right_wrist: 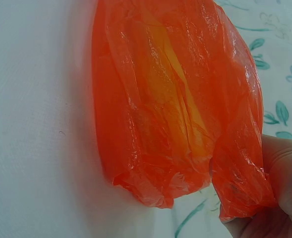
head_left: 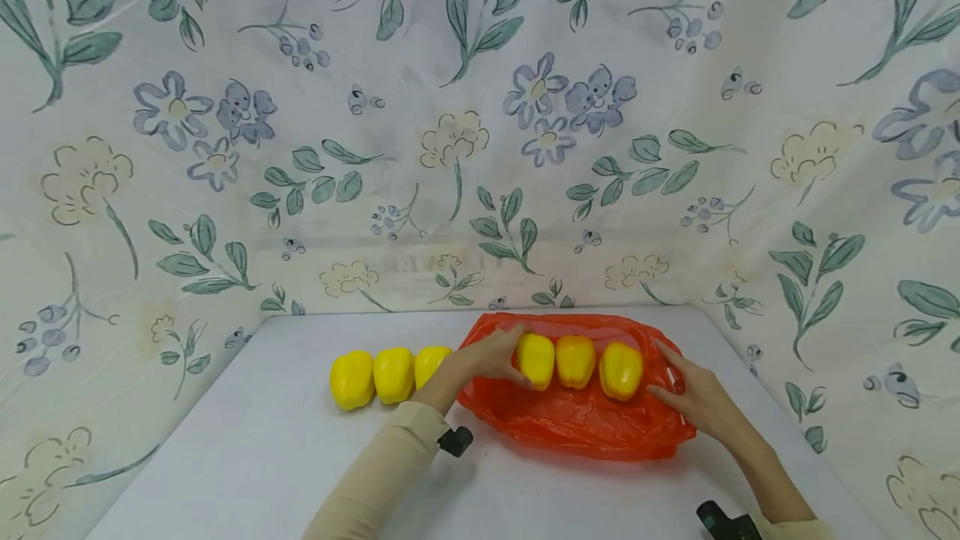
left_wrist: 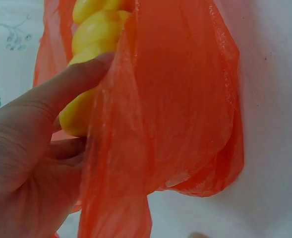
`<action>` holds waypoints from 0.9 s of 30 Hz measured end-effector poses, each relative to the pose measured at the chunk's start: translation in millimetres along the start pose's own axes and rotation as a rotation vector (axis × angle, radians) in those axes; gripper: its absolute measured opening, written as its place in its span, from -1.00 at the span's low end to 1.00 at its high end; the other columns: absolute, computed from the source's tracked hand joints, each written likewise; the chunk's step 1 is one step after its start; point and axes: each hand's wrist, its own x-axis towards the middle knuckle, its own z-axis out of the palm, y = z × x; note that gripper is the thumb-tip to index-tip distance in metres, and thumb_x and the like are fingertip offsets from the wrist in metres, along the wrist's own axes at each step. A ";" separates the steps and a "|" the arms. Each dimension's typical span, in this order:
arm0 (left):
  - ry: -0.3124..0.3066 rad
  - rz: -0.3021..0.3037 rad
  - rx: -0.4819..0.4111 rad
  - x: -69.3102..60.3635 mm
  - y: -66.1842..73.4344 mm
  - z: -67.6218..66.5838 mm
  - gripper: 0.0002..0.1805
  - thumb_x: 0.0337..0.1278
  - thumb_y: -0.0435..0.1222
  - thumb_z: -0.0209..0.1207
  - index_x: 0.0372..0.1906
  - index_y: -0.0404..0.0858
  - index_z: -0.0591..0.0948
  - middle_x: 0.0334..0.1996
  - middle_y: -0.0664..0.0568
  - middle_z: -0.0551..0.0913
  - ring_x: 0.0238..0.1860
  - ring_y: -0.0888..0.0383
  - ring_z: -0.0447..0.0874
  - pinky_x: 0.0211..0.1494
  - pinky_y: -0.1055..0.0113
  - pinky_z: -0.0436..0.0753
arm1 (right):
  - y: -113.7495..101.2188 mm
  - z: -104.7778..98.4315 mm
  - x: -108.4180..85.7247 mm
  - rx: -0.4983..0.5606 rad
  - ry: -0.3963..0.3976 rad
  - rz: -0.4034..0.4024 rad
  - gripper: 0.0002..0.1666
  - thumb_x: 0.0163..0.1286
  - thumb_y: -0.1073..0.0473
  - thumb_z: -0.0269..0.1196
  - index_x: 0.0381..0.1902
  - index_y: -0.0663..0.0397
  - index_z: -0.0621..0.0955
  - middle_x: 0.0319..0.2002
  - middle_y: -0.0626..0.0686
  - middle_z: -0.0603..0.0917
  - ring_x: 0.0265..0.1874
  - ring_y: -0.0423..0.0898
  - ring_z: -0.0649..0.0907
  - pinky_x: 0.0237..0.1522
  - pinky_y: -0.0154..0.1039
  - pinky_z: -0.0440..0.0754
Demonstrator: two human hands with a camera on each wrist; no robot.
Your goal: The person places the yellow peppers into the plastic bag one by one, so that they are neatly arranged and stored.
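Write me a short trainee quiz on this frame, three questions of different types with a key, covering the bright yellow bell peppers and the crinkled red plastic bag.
1. Count: In the head view, how many bright yellow bell peppers show on the white tabletop, outside the crinkled red plastic bag?

2. True or false: The right hand holds a pepper.

3. Multiple choice: Of the three bagged peppers, which does the left hand grip, as the head view shows them?
A) left end
B) middle
C) right end

Key:
1. Three, one partly hidden.
2. False; it pinches the bag.
3. A
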 end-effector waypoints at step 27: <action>0.008 -0.096 -0.028 4.2 -5.1 6.8 0.01 0.11 -0.07 0.35 0.56 -0.09 0.03 0.50 0.00 0.23 0.54 -0.07 0.07 0.54 -0.01 0.23 | 0.5 -1.4 2.0 -0.010 0.000 -0.016 -0.10 0.26 0.17 0.36 0.46 0.25 0.23 0.25 0.45 0.47 -0.01 0.24 0.62 -0.23 -0.17 0.76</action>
